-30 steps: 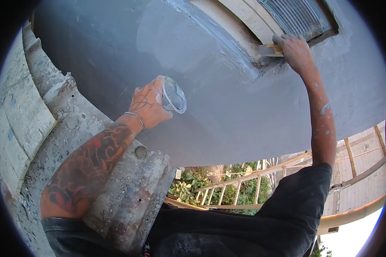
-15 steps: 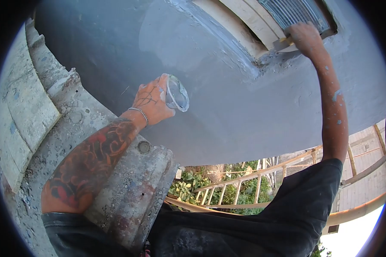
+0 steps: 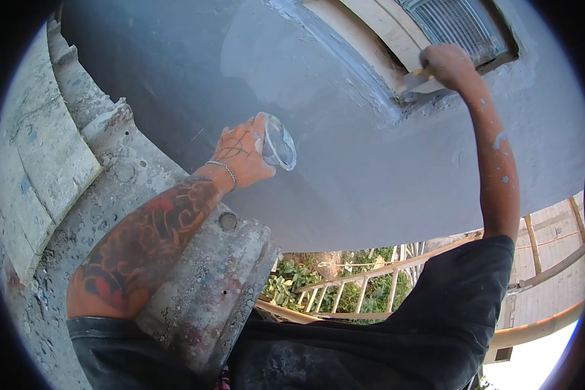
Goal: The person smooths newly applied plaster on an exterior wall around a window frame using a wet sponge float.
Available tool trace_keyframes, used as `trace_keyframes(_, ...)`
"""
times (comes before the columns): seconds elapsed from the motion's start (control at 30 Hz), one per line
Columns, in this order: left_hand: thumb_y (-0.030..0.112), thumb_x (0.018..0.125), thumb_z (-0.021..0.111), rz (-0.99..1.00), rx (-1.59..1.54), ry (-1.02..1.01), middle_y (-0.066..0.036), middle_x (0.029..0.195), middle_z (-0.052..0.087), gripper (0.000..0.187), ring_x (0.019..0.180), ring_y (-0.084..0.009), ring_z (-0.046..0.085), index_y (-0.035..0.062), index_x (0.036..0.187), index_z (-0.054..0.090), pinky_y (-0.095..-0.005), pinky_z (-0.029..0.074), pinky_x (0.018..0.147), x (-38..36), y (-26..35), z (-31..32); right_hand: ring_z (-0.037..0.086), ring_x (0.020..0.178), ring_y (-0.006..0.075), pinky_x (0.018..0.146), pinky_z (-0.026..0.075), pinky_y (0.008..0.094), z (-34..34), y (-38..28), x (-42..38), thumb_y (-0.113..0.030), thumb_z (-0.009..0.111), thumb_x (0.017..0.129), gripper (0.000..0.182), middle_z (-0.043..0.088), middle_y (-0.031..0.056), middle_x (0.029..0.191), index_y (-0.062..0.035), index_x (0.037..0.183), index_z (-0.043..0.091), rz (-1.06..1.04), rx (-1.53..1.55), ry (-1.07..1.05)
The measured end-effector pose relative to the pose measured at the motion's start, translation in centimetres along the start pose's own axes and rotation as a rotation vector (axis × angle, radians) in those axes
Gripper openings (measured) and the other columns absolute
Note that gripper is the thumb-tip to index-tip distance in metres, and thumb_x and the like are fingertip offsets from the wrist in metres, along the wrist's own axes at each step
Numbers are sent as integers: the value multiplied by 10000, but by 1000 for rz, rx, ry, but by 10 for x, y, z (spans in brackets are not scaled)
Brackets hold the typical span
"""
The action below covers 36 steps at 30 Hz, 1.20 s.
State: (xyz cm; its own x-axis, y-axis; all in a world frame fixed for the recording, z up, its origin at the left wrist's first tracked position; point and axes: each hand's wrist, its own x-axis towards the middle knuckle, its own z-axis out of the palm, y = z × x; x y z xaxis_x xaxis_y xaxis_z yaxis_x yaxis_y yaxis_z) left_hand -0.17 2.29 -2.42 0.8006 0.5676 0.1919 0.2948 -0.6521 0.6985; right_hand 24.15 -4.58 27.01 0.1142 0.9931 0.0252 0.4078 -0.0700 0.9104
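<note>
My left hand (image 3: 244,153) is closed around a clear plastic tub (image 3: 281,144), its round rim tipped to the right and smeared with pale paste. My right hand (image 3: 450,65) grips a putty knife (image 3: 416,80) by the handle. The knife's blade lies at the lower corner of the window opening, close to the pale window frame (image 3: 389,29). Around that edge, the grey-blue wall (image 3: 344,188) carries rough, lighter filler. Spots of the same colour dot my right forearm.
Beneath my left arm runs a paint-spattered metal scaffold plank (image 3: 205,286), with a worn board (image 3: 45,149) farther left. Ribbed glass (image 3: 458,29) fills the window. A wooden ladder (image 3: 364,292) and green plants (image 3: 286,279) show below, beyond the wall.
My right hand and the putty knife have shifted left and slightly down along the window's lower edge. The tub stays in my left hand; the view has shifted slightly.
</note>
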Motion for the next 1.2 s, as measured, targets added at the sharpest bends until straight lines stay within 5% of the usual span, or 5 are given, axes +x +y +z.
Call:
trace_keyframes(0.17, 219, 653, 710, 10, 22, 48, -148, 1149, 549, 658, 1074, -303, 544, 23, 1194, 393, -426, 380, 946, -4, 2, 2, 659, 744, 283, 663, 504, 381, 81, -54, 15, -100, 608, 721, 78, 666, 121, 724, -77, 677, 669, -109, -22, -5)
trace_keyframes(0.37, 217, 647, 710, 20, -3, 24, -143, 1148, 551, 666, 1074, -304, 542, 22, 1198, 391, -424, 384, 945, -1, -2, 0, 653, 779, 288, 695, 507, 376, 46, -19, 9, -73, 577, 741, 79, 664, 136, 765, -69, 723, 654, 168, -96, -76)
trace_keyframes(0.97, 215, 627, 701, 10, -7, -2, -155, 1155, 538, 686, 1079, -344, 519, 28, 1210, 391, -414, 390, 952, -1, -1, 0, 586, 968, 243, 882, 441, 369, 40, -21, -18, -79, 741, 630, 346, 621, 92, 1008, -100, 943, 594, -56, 10, 136)
trace_keyframes(1.03, 223, 630, 701, 5, -11, -30, -156, 1164, 533, 701, 1094, -343, 511, 22, 1221, 384, -412, 382, 961, -1, 1, 1, 575, 976, 193, 937, 369, 338, 25, -31, -11, -118, 651, 736, 194, 647, 36, 891, -184, 918, 633, 39, -144, -122)
trace_keyframes(1.2, 226, 640, 713, 27, 35, 31, -153, 1148, 551, 681, 1053, -306, 557, 16, 1201, 389, -425, 410, 925, -5, 1, 0, 568, 978, 153, 935, 339, 346, 51, -35, 0, -157, 560, 823, 181, 659, -1, 838, -223, 965, 650, -14, -352, 32)
